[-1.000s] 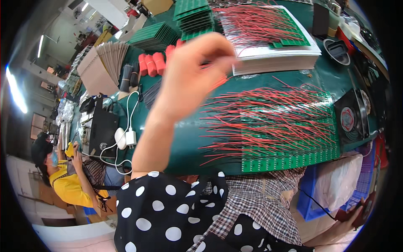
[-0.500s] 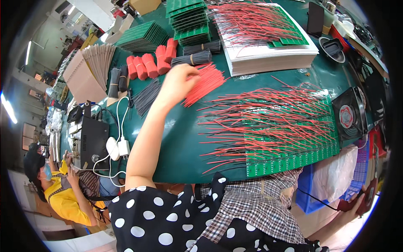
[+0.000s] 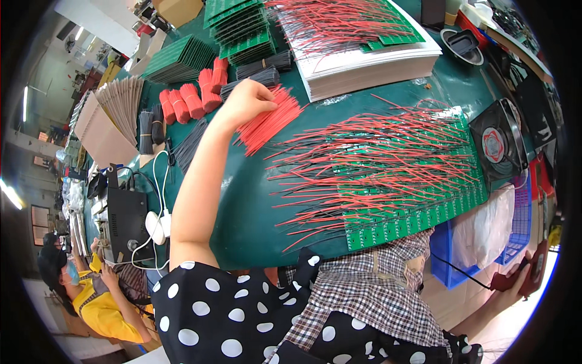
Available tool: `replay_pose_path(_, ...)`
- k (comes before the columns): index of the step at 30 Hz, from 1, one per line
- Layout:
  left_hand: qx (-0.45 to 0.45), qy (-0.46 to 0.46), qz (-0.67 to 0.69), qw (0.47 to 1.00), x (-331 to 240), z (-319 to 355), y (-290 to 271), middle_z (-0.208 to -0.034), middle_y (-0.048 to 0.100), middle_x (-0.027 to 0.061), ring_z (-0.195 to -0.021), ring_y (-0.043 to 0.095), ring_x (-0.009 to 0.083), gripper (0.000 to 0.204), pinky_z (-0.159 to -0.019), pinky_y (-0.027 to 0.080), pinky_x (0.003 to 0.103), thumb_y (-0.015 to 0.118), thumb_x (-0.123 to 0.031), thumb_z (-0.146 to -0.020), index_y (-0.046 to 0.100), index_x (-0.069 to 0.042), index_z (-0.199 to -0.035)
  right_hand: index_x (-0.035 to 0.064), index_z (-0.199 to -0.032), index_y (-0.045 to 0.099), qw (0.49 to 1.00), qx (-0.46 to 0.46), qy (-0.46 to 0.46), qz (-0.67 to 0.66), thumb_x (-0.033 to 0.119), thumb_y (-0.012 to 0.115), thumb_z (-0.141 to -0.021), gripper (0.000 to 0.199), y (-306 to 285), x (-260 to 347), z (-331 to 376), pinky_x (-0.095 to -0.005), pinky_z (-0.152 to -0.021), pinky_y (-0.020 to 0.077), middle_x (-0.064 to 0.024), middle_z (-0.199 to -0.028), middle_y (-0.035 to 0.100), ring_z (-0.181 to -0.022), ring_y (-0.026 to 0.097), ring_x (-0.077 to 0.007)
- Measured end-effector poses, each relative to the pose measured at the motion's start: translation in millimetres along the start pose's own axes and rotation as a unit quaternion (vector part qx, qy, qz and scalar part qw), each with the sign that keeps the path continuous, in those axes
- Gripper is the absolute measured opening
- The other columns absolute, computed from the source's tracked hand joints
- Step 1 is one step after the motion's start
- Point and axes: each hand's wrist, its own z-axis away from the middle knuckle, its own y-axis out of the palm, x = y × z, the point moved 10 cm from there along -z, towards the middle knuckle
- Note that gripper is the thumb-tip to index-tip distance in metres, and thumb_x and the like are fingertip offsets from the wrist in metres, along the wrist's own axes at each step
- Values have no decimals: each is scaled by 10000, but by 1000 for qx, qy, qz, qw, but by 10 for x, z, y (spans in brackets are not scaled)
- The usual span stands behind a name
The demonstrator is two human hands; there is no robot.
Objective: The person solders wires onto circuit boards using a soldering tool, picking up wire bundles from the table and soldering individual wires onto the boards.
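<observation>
My left hand [image 3: 245, 100] reaches far over the green table [image 3: 242, 212], its fingers curled onto the near end of a loose pile of short red wires [image 3: 273, 120]. To the right lies a long green circuit board panel [image 3: 418, 209] with many red and black wires fanning off it. My right hand [image 3: 515, 284] hangs low at the right edge, below the table, and seems closed on a dark red object [image 3: 536, 276] with a black cable.
Banded red wire bundles [image 3: 191, 97] and black ones [image 3: 260, 71] lie behind the hand, with stacks of green boards [image 3: 182, 57] beyond. A white stack [image 3: 370, 64], a black fan [image 3: 500, 142], a black device [image 3: 127, 221], a blue crate [image 3: 467, 258]. A person in yellow [image 3: 97, 297] sits at left.
My left hand was raised close to the camera, then dropped forward onto the pile of red wires, where it now rests with fingers curled.
</observation>
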Motion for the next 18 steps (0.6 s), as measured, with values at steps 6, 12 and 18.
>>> replay_pose_path(6,35,-49,279,958,234,28,63,-780,669,81,-693,623,109,126,-665,499,239,623,-39,-846,631,70,-910,-35,-1221,462,1000,4,3,-3,113,521,-943,321,-57,-37,-4,-171,-557,375,-112,-1154,594,-633,447,-68)
replay_pose_path(12,13,-63,211,975,245,39,29,-827,676,127,-719,643,141,274,-693,517,263,684,-37,-785,628,117,-1004,-30,-1204,492,1000,-8,11,-8,128,536,-938,313,-136,-114,-32,-178,-577,382,-92,-1145,597,-664,459,-69)
replay_pose_path(18,-5,27,75,997,-2,76,69,-848,680,126,-764,639,161,359,-720,512,284,728,-37,-712,645,76,-1042,-21,-1177,536,995,-74,59,-27,149,556,-931,300,-308,-304,-12,-190,-597,392,-69,-1134,599,-714,476,-70)
